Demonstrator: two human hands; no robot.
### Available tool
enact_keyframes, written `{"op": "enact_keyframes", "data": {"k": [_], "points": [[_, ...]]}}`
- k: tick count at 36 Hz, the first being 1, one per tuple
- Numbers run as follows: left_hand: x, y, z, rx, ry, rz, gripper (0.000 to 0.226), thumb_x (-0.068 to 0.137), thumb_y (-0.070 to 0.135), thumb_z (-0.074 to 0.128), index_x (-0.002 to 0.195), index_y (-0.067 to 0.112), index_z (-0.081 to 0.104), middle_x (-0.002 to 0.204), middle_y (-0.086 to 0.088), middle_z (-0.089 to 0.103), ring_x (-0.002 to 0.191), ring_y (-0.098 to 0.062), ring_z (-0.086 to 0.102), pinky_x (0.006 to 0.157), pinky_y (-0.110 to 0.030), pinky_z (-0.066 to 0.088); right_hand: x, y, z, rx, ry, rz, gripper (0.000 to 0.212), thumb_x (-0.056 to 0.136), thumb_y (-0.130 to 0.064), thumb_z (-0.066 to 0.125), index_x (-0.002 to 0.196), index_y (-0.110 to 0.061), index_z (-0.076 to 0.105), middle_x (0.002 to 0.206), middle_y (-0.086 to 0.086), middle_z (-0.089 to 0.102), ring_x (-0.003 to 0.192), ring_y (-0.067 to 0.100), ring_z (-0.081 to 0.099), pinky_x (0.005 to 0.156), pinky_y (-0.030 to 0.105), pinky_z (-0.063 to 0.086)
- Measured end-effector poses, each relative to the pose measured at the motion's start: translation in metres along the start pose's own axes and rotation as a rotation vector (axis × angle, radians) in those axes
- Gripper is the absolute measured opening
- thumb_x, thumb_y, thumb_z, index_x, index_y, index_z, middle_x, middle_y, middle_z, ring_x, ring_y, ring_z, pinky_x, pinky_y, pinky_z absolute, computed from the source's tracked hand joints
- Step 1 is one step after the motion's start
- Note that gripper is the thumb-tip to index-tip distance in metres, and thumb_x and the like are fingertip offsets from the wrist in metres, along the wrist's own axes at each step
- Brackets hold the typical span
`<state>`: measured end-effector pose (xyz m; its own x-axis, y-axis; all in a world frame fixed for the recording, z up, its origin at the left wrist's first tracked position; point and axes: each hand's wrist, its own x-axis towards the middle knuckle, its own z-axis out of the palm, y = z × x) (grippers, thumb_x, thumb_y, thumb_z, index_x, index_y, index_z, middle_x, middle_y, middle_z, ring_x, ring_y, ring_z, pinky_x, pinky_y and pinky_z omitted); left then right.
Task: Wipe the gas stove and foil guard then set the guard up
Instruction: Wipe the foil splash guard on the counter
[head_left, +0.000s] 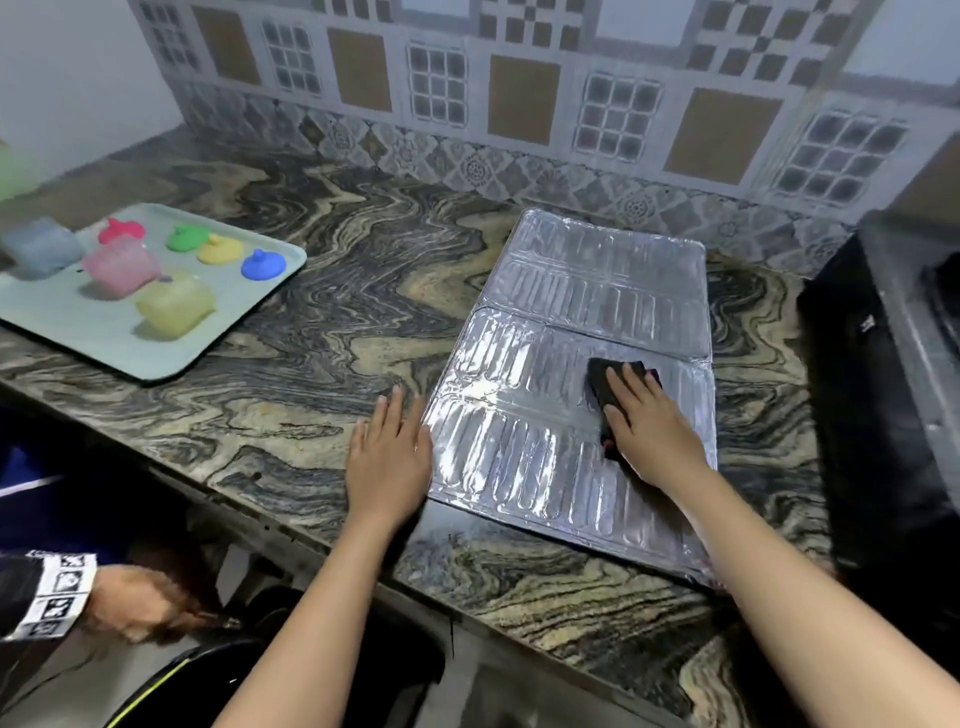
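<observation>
The silver foil guard (566, 374) lies flat and unfolded on the marbled countertop (322, 322). My right hand (649, 426) presses a black cloth (605, 387) flat onto the guard's near right panel. My left hand (387, 457) rests palm down, fingers apart, on the counter, its thumb side touching the guard's left edge. The black gas stove (883, 395) stands at the right edge of the view, only partly visible.
A pale green tray (218, 332) with several coloured soft containers and lids sits at the left of the counter. A patterned tile wall (519, 98) runs along the back. Another person's hand (135, 603) with a patterned cuff is at the lower left, below the counter.
</observation>
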<state>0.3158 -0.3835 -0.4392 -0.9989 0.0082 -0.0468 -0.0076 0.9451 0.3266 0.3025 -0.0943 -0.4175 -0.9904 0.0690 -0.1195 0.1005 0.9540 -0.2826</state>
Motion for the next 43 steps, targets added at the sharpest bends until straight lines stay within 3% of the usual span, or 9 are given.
{"op": "enact_keyframes", "data": {"k": [8, 17, 21, 25, 38, 43], "points": [[0.001, 0.000, 0.000, -0.002, 0.006, 0.010, 0.051, 0.100, 0.038, 0.017, 0.150, 0.028, 0.009, 0.159, 0.002, -0.003, 0.147, -0.015, -0.004, 0.118, -0.037, 0.000, -0.050, -0.041, 0.025, 0.071, 0.137, 0.370, 0.055, 0.100, -0.035, 0.022, 0.149, -0.022, 0.002, 0.159, 0.001, -0.003, 0.146, 0.026, -0.008, 0.118, 0.045, -0.001], [0.006, -0.012, -0.013, -0.121, -0.105, 0.104, 0.051, 0.101, 0.035, 0.028, 0.149, 0.023, 0.018, 0.160, -0.001, 0.002, 0.148, -0.019, -0.002, 0.118, -0.041, 0.001, -0.040, -0.088, 0.042, 0.094, 0.107, 0.252, 0.053, 0.099, -0.039, 0.020, 0.149, -0.029, 0.002, 0.159, -0.003, -0.002, 0.146, 0.025, -0.009, 0.117, 0.044, -0.004], [-0.002, -0.033, -0.016, -0.120, -0.135, 0.237, 0.051, 0.100, 0.038, 0.028, 0.149, 0.026, 0.019, 0.159, 0.001, 0.003, 0.147, -0.017, -0.003, 0.119, -0.036, 0.001, -0.039, -0.094, 0.042, 0.101, 0.113, 0.304, 0.053, 0.099, -0.035, 0.022, 0.149, -0.029, 0.003, 0.159, -0.003, -0.003, 0.146, 0.025, -0.009, 0.118, 0.045, -0.003], [-0.009, -0.036, -0.013, -0.053, -0.099, 0.258, 0.051, 0.101, 0.041, 0.022, 0.149, 0.029, 0.014, 0.159, 0.004, 0.001, 0.147, -0.013, -0.004, 0.119, -0.033, 0.000, -0.035, -0.119, 0.041, 0.146, 0.107, 0.386, 0.056, 0.099, -0.031, 0.028, 0.149, -0.026, 0.003, 0.159, 0.001, -0.006, 0.145, 0.031, -0.010, 0.116, 0.049, -0.005], [-0.004, -0.037, -0.013, -0.037, -0.120, 0.250, 0.049, 0.101, 0.035, 0.020, 0.149, 0.031, 0.014, 0.160, 0.006, 0.001, 0.147, -0.011, -0.002, 0.118, -0.032, 0.001, -0.032, -0.195, 0.072, 0.124, 0.081, 0.150, 0.054, 0.099, -0.033, 0.022, 0.149, -0.026, 0.003, 0.159, -0.001, -0.005, 0.146, 0.028, -0.009, 0.118, 0.046, -0.004], [-0.004, -0.037, -0.013, -0.017, -0.142, 0.249, 0.049, 0.101, 0.034, 0.018, 0.150, 0.027, 0.014, 0.159, 0.006, -0.002, 0.147, -0.011, -0.005, 0.119, -0.033, 0.000, -0.044, -0.179, 0.066, 0.066, 0.001, -0.139, 0.052, 0.100, -0.033, 0.022, 0.149, -0.026, 0.006, 0.159, -0.002, 0.000, 0.146, 0.025, -0.006, 0.118, 0.042, -0.003]]}}
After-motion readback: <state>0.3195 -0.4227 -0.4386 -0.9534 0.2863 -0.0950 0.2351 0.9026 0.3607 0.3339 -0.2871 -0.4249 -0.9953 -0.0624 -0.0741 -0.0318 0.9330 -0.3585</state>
